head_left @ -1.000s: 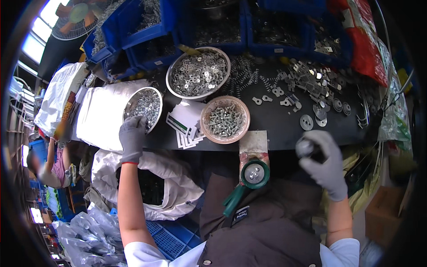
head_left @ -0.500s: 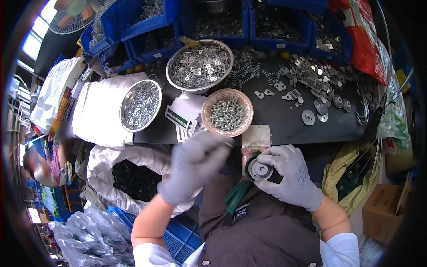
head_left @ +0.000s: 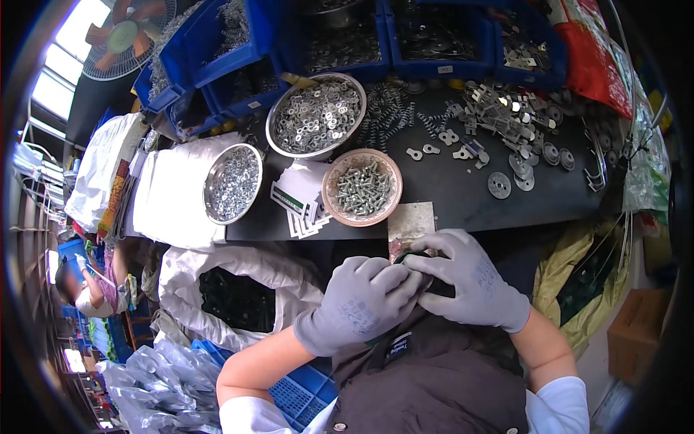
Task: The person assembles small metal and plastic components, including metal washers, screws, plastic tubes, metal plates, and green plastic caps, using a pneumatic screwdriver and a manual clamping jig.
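Note:
Both of my hands wear grey gloves and meet over my lap at the table's front edge. My right hand (head_left: 473, 283) is curled around a green part with a round metal disc (head_left: 413, 255), of which only a dark green sliver shows between the fingers. Pressed up against it from the left, my left hand (head_left: 367, 300) has its fingers bent, and whatever they pinch is hidden. Just beyond the hands stands a small metal plate (head_left: 411, 221) on a block. Closest on the table is a patterned bowl of screws (head_left: 361, 218).
Two steel bowls, one of washers (head_left: 316, 152) and one of small nuts (head_left: 233, 218), stand left of the screws. Metal discs (head_left: 499, 185), springs and brackets lie at right. Blue bins (head_left: 444, 69) line the back. Open sacks (head_left: 173, 289) flank my lap; another person (head_left: 94, 289) sits far left.
My left hand has come from beside the screw bowl down and right to the part in my right hand. The metal disc, visible before, is now covered. The view has shifted slightly.

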### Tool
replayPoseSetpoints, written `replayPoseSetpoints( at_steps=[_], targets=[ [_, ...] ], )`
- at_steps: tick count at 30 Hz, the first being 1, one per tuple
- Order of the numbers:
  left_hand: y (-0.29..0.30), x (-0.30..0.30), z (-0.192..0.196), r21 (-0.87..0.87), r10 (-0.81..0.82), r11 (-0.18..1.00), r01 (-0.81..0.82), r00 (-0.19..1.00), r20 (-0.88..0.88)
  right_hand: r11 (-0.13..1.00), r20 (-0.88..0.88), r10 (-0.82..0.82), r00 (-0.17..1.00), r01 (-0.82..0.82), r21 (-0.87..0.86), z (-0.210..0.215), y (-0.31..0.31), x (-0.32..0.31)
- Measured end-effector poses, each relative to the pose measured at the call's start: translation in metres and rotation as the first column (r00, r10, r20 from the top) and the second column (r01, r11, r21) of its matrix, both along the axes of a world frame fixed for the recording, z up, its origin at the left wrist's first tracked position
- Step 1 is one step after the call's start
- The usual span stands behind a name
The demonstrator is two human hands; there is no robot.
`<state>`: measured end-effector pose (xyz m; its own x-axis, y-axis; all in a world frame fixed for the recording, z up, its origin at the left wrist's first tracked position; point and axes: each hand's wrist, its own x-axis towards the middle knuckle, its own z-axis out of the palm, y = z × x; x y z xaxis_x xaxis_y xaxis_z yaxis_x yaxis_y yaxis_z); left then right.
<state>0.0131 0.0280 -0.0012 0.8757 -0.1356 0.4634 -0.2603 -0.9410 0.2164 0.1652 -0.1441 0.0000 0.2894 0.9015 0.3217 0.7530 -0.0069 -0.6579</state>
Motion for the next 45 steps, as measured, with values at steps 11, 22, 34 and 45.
replayPoseSetpoints(
  at_steps=[11, 22, 34, 45],
  targets=[
    [-0.007, -0.027, -0.168, -0.850, 0.177, -0.215, -0.481, 0.836, -0.519, 0.989, -0.051, -0.121, 0.991, 0.115, -0.096, 0.003, 0.006, -0.007],
    [-0.020, 0.062, -0.417, -0.003, 0.367, 0.619, -0.785, 0.292, -0.883, 0.992, -0.288, 0.115, 0.951, -0.095, 0.084, -0.022, 0.009, 0.016],
    [-0.036, 0.051, -0.449, 0.011, 0.265, 0.622, -0.783, 0.197, -0.944, 0.994, -0.366, 0.078, 0.928, -0.099, -0.040, -0.040, 0.013, -0.003],
    [-0.041, 0.031, -0.432, -0.589, -0.037, 0.236, -0.773, 0.599, -0.800, 0.982, -0.425, 0.182, 0.887, -0.144, 0.121, -0.027, 0.020, 0.015]
  ],
)
